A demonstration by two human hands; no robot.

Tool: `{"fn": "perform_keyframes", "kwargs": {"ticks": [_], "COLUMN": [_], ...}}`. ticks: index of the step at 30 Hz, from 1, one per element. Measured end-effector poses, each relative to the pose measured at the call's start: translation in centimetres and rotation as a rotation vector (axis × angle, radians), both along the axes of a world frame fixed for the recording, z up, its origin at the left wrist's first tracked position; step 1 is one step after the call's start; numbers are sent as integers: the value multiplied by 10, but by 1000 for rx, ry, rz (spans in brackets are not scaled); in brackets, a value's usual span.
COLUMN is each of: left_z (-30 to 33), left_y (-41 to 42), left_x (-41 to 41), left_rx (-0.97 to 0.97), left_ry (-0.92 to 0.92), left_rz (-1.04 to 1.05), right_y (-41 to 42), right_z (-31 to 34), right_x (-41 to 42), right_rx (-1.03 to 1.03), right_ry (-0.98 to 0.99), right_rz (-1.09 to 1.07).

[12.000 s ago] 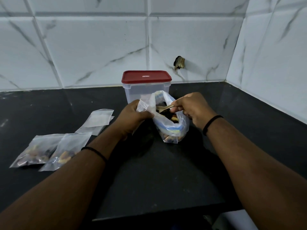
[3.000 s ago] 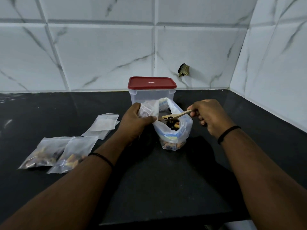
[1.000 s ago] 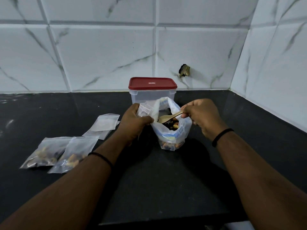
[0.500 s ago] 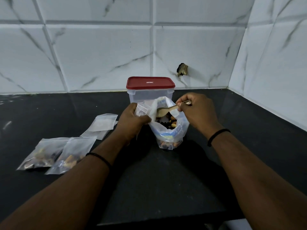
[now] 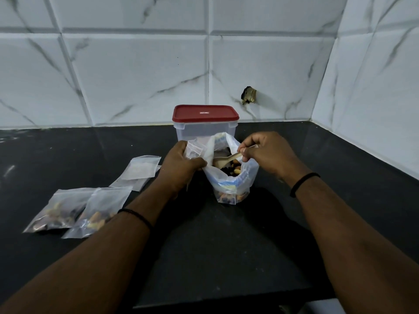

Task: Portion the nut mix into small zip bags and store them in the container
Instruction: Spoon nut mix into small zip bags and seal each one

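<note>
Now two filled bags (image 5: 77,209) lie aside — left hand (image 5: 179,168) grips one small bag (image 5: 193,151), right hand (image 5: 267,155) pinches one spoon (image 5: 226,160).

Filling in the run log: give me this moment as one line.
left hand: holds small zip bag | right hand: spoon in nut mix bag | container: lidded

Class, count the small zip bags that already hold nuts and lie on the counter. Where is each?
2. One filled bag lies at far left; the other filled bag overlaps its right edge. More may be hidden under the left forearm.
</note>
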State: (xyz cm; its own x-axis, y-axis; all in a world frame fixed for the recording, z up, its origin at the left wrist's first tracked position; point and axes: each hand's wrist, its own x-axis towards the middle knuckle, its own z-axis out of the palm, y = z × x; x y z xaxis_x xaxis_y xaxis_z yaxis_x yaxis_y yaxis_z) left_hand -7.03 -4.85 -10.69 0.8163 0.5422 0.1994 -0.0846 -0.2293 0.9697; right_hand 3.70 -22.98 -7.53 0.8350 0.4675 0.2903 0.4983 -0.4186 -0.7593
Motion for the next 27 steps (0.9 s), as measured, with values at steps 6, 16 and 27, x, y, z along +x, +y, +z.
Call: {"fn": "perform_keyframes", "kwargs": {"ticks": [6, 16, 27], "left_z": [-1, -2, -4], "left_y": [2, 3, 2], "left_x": [2, 1, 1], "left_rx": [-9, -22, 38], "left_ry": [18, 1, -2], "left_rz": [5, 13, -17], "right_y": [-2, -3, -1], "right_z": [5, 6, 17], "right_x": [-5, -1, -14], "right_rx": [109, 229, 493], "right_ry": [320, 502, 299], "right_rz": [1, -81, -56]}}
